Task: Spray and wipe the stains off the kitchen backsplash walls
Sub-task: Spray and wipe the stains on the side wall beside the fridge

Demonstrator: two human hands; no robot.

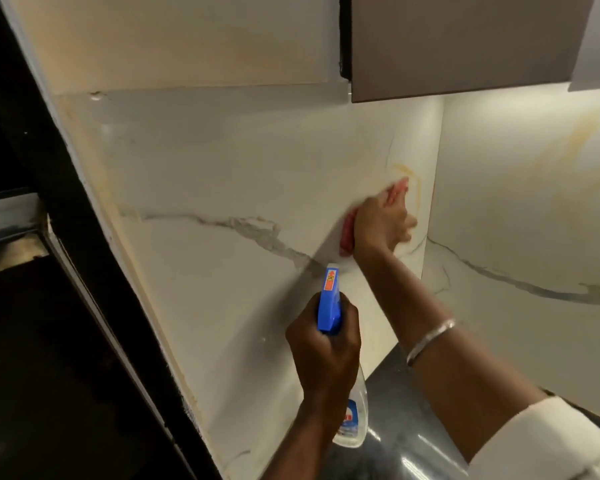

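Right hand (383,220) is pressing pink cloth (347,233) flat-fingered, blurred, against yellow stain (404,169) on marble backsplash (222,168). Left hand (323,355) is gripping spray bottle (330,306), nozzle wallward, likely ready for spraying.

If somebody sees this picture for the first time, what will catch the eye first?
The blue-headed spray bottle stands out at lower centre, held by the left grip. Near the wall corner, the right grip presses a pink cloth on the marble backsplash, just under a yellow-orange stain. Another yellowish streak marks the right wall.
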